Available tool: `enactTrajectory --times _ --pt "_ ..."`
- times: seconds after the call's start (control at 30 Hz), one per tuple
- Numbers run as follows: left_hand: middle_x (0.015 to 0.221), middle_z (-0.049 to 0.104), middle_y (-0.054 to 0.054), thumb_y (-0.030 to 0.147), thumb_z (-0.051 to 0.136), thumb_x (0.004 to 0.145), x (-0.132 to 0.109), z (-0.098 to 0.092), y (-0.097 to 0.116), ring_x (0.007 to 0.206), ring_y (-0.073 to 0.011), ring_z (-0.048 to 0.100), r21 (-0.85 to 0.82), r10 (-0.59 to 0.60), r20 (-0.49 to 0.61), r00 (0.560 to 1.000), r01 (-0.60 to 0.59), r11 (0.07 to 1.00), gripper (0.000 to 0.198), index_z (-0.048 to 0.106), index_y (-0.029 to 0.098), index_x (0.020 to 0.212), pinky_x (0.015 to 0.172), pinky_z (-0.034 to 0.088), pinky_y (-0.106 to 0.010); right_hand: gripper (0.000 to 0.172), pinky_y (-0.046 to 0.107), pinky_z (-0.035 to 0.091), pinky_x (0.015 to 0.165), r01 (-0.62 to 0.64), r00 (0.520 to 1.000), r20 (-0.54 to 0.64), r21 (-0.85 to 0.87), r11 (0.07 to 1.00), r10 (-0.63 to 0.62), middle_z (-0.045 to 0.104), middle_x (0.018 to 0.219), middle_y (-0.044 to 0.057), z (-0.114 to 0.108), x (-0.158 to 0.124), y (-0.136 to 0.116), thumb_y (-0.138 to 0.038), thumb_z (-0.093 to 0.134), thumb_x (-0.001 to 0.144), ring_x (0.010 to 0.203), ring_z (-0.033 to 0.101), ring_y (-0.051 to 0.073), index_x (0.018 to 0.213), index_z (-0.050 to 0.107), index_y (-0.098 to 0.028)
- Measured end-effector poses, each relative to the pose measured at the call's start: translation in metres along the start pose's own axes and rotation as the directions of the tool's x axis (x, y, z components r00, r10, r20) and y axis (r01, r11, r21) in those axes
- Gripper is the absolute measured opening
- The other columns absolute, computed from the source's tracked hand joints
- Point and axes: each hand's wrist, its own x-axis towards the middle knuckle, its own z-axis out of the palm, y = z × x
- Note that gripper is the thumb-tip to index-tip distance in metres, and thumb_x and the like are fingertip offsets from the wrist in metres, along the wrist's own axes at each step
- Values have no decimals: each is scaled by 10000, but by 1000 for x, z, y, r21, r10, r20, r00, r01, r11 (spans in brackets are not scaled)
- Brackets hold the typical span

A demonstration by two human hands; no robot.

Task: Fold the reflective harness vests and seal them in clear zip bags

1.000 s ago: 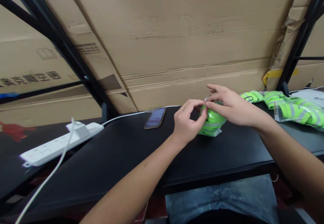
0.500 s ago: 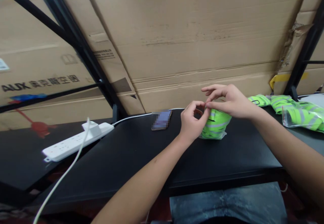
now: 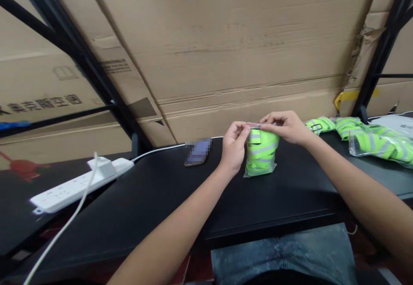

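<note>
Black desk (image 3: 155, 203), upright reflective-strip bag (image 3: 260, 154) between left hand (image 3: 234, 147) and right hand (image 3: 285, 127), both pinching its top.

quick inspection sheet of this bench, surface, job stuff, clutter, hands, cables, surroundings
surface: black table, no damage visible
job's things: clear plastic bag of rolled neon-green reflective strips, upright on the table
clutter: phone, screen blurred; second bag of green reflective strips at right
hands: left hand and right hand pinch the first bag's top edge
cables: white cable runs from a power strip
surroundings: cardboard boxes behind a black metal frame
</note>
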Motion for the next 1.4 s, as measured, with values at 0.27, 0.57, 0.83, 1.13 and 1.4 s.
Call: enactTrajectory --times 0.27,0.57,0.83,1.13,1.4 --pt "818 695 -24 390 718 799 -4 4 -5 758 -153 662 -74 -53 -115 992 44 996 245 589 193 866 726 525 -274 248 293 463 690 38 989 -139 -101 994 -52 706 859 37 19 -4 0 -407 698 836 735 596 148 961 691 -193" --pt "925 731 -55 352 753 773 -7 8 -2 867 -164 680 -36 -23 -84 996 20 999 215 688 173 873 840 529 -297 90 299 441 698 147 987 -14 -350 925 -162 669 789 31 6 -7 -15 -239 602 833 733 582 157 811 673 -189" --pt "914 763 -74 301 820 709 -8 11 1 842 -178 699 -53 -43 -52 998 40 998 211 761 155 849 826 542 -308 101 279 431 680 107 994 22 -435 894 -108 688 831 49 3 -11 -20 -250 585 830 734 596 158 847 644 -169" --pt "887 760 -43 294 822 714 -11 15 1 826 -167 695 -31 4 -11 1000 -4 1000 176 740 179 819 788 544 -293 92 261 429 636 158 984 -21 -364 918 -178 660 740 37 7 -10 -17 -239 585 820 670 577 144 791 620 -159" --pt "852 750 -41 291 766 782 -16 15 13 814 -172 691 100 165 39 986 -168 981 132 723 175 825 765 526 -284 60 252 427 637 232 970 1 -310 922 -244 612 703 5 10 -13 -26 -188 567 808 652 540 125 754 588 -174"
